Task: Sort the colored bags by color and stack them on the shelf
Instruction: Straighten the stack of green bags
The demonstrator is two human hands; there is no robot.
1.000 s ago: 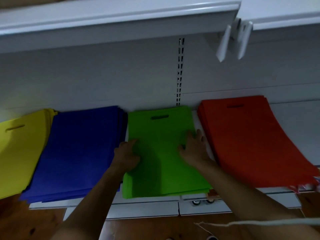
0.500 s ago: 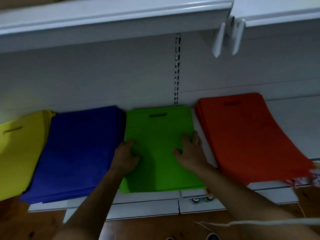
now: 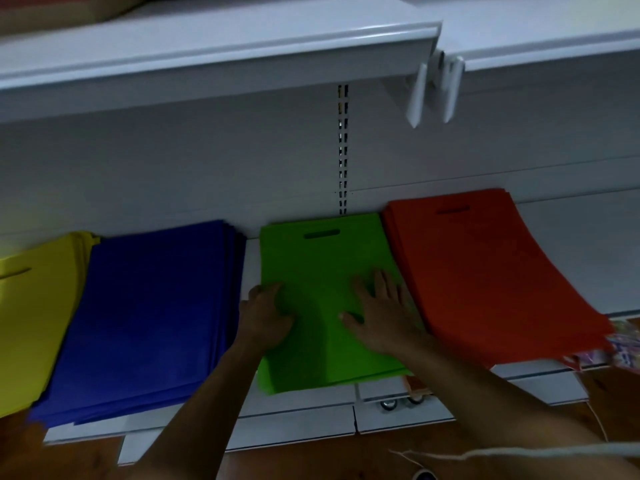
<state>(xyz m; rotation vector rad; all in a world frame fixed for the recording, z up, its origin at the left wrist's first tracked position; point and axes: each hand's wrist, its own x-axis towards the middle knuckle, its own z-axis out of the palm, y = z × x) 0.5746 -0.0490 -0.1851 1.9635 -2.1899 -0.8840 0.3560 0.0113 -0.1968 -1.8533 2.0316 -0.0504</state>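
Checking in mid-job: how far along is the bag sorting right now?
Done: four single-colour stacks lie side by side on the shelf: yellow stack, blue stack, green stack, red stack. In hand: left hand at the green stack's left edge, fingers curled; right hand flat on top. Left: no loose bags in view, so I can't tell whether any remain.

We reach both bare forearms up and forward, our left grip (image 3: 265, 315) with knuckles up and fingers curled under at their tips, our right grip (image 3: 379, 311) just beside it, palm down, fingers straight and spread, thumb pointing toward the left.
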